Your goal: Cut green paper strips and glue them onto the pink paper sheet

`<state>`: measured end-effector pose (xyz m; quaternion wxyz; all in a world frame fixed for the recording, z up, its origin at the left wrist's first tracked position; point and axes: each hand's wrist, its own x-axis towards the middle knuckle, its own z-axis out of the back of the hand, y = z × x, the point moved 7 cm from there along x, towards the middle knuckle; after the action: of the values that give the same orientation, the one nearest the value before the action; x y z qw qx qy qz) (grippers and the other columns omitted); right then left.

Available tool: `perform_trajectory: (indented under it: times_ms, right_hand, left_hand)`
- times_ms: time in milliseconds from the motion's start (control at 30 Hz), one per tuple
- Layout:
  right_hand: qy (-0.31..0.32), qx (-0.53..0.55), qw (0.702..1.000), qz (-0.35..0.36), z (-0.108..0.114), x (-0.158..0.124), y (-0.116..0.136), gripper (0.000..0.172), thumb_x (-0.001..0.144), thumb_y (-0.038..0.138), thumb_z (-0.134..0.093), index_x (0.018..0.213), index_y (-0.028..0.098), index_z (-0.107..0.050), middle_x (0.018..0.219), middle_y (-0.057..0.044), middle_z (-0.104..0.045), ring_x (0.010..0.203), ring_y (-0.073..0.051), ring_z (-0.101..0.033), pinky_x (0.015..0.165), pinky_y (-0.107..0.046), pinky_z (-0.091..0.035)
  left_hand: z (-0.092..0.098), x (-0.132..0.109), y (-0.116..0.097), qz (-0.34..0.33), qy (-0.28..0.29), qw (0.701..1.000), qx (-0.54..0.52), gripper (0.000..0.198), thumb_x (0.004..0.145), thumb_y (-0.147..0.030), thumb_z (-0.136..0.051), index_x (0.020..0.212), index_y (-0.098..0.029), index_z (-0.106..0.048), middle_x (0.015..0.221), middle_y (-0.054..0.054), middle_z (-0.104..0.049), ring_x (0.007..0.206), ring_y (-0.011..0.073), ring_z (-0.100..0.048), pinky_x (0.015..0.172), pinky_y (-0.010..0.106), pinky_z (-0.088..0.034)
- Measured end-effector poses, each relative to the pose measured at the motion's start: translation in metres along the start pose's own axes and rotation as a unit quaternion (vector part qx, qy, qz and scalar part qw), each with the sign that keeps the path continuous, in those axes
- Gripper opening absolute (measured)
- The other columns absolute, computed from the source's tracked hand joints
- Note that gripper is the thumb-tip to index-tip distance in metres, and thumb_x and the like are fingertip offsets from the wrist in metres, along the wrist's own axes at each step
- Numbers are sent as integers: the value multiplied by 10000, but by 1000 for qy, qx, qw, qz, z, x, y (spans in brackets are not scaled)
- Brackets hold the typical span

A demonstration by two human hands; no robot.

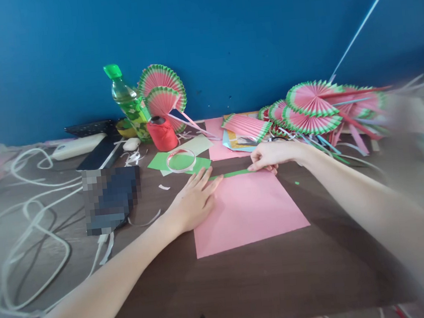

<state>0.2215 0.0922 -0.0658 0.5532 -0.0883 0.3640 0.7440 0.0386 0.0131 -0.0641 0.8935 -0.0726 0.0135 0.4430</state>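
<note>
A pink paper sheet (249, 210) lies flat on the dark wooden table (246, 285). Along its far edge runs a narrow green paper strip (234, 174). My left hand (193, 200) lies flat with fingers stretched out, pressing the strip's left end and the sheet's upper left corner. My right hand (271, 155) pinches the strip's right end with closed fingers.
A tape roll (180, 160) rests on green paper (160, 161) behind the sheet. Further back stand a red thread spool (162, 134), a green-capped bottle (128, 102) and paper watermelon fans (162, 91). More fans (312, 107) are piled at the right. White cables (34, 221) and a dark phone (113, 198) lie left.
</note>
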Motion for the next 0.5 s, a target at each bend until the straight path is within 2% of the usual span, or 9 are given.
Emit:
perform_trajectory:
  times_ms: [267,500]
  right_hand:
    - [-13,-22,999,-37,3,-5,1,344,719,458,-610,594,163,-484,495,14,-543,453,-101,-569,479,-205,-435]
    - [29,17,999,4,2,-7,1,280,728,409,-602,643,166,-493,511,22,-535,480,-102,-580,496,-200,-451]
  left_hand:
    - [0,-1,1,-3,-23,1000,-15,510,879,-271,-288,1388,-244,-270,1502,54,-127,1370,244,-76,1102,446,-147]
    - [-2,-1,2,1,-36,999,-14,511,885,-302,-289,1392,-249,-263,1499,56,-140,1367,244,-110,1103,438,-151]
